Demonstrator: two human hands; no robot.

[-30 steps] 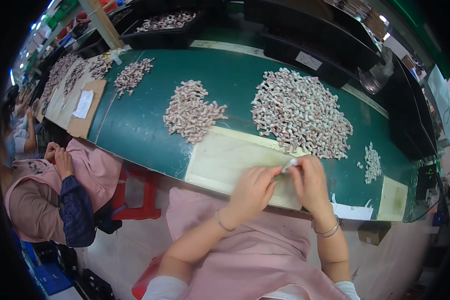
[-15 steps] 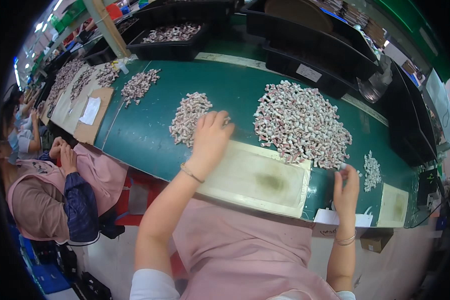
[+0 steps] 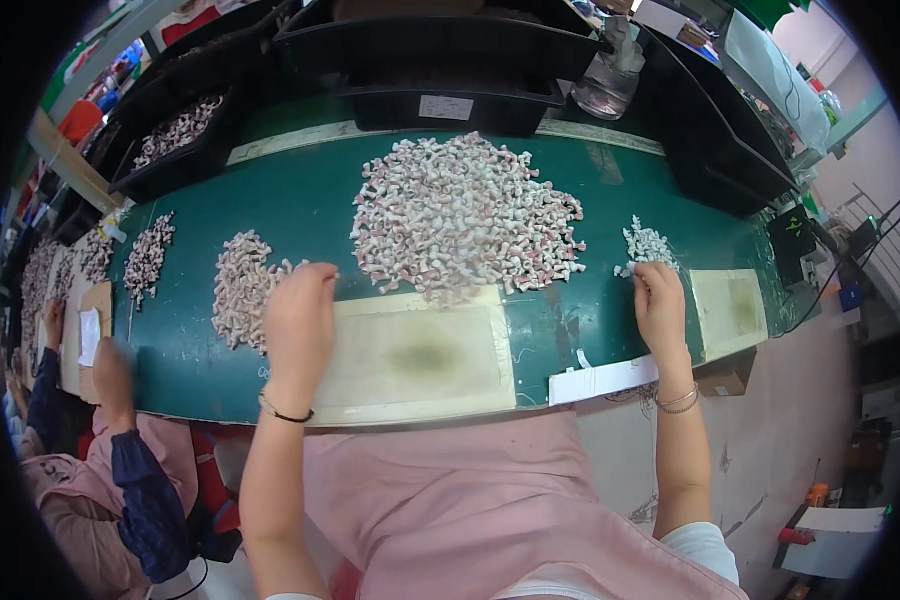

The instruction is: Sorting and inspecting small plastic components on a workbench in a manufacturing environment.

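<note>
A large heap of small, pale, knobbly pieces with pinkish ends [image 3: 460,215] lies mid-table. At its left, my left hand [image 3: 300,325] hovers beside a smaller heap of similar pieces [image 3: 236,295]. Its fingers are pressed together, and whatever they hold is hidden. My right hand [image 3: 662,310] is at the near edge of a little pile of whiter pieces [image 3: 650,244]. There, thumb and forefinger come together close to a few small white bits; I cannot make out what is between them. Between my forearms lies a pale rectangular mat [image 3: 370,385] with a dark smudge.
Black bins [image 3: 450,100] line the table's far side, and another black bin [image 3: 725,130] bounds the right. A clear plastic container [image 3: 607,85] stands between them. A white cardboard strip [image 3: 605,380] sits at the front edge. At left, a co-worker's hand [image 3: 113,380] reaches over the table.
My right hand has gone from beside the large heap to the small white pile. My left hand remains by the left heap. The view has swung right, and the co-worker's hands have moved apart.
</note>
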